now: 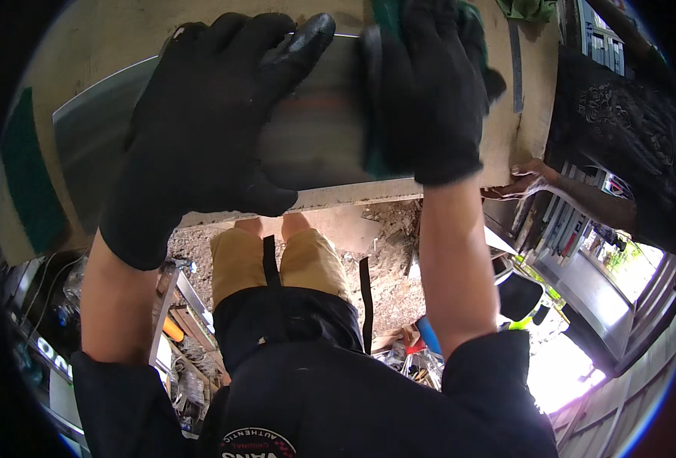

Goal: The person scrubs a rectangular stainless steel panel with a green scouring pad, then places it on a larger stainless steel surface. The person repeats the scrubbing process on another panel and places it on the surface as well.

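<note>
gloved left hand (200, 130) flat on metal sheet (319, 141), right hand (430, 91) on green pad (380, 91)

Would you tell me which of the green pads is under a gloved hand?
The green pad beneath the right hand on the metal sheet; the other lies untouched at the workbench's left edge.

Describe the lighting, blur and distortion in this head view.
Head view: strong fisheye bend, black corners; the pale workbench edge curves. Daylight blows out at lower right, while the dark-gloved left hand and right hand lose detail against the shiny grey metal sheet. The right hand and the green scouring pad under it look slightly motion-blurred.
</note>
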Demonstrator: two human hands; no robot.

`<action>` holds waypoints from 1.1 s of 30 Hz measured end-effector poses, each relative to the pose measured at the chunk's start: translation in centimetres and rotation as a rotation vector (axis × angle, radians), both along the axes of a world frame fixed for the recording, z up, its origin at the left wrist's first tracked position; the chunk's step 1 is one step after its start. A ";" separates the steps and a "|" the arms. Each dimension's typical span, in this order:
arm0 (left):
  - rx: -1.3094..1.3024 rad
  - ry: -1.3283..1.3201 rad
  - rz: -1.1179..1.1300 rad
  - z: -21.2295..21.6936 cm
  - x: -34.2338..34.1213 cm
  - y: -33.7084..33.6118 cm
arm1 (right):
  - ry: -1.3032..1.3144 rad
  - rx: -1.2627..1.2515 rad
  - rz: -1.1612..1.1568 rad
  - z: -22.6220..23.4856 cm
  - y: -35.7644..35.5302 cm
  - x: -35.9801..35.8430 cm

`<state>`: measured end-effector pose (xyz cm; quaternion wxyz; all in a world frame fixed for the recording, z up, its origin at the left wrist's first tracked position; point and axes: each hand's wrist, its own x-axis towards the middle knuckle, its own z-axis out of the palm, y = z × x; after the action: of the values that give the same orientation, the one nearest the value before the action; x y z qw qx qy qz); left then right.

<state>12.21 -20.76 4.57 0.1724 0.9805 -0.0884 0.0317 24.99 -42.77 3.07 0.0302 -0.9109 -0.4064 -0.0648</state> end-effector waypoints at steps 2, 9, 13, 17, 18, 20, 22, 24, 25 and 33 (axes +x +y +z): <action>0.031 -0.004 -0.005 -0.1 -0.3 0.2 | -0.014 0.032 -0.059 0.2 -0.6 -3.8; 0.055 0.002 -0.013 -0.3 -0.3 0.6 | 0.139 -0.132 -0.320 -0.2 -7.8 -17.6; 0.027 -0.068 -0.037 -0.7 -0.6 0.9 | 0.090 0.070 -0.265 -2.7 -8.5 -17.4; 0.025 -0.164 -0.078 -0.2 -1.0 1.8 | -0.076 0.232 -0.174 -6.5 -9.9 -16.7; 0.032 -0.183 -0.080 0.3 -1.4 1.9 | -0.104 0.272 -0.165 -7.1 -9.9 -16.3; 0.095 -0.089 -0.081 1.1 -2.8 3.0 | -0.144 0.347 -0.139 -7.8 -9.6 -15.8; 0.135 -0.020 -0.071 1.2 -4.4 4.3 | -0.197 0.360 -0.128 -7.8 -9.4 -15.6; 0.163 -0.014 -0.065 1.1 -5.2 4.4 | -0.172 0.331 -0.135 -5.7 -9.5 -15.9; 0.176 -0.015 -0.061 0.8 -5.3 4.5 | -0.093 0.299 -0.194 -2.9 -8.9 -16.8; 0.071 -0.011 0.030 0.7 -4.4 3.6 | 0.156 0.129 -0.199 6.5 -2.7 -16.0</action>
<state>7.78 -17.18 5.25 0.1364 0.9871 -0.0758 0.0363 9.03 -45.44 9.56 0.1135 -0.9452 -0.3053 -0.0222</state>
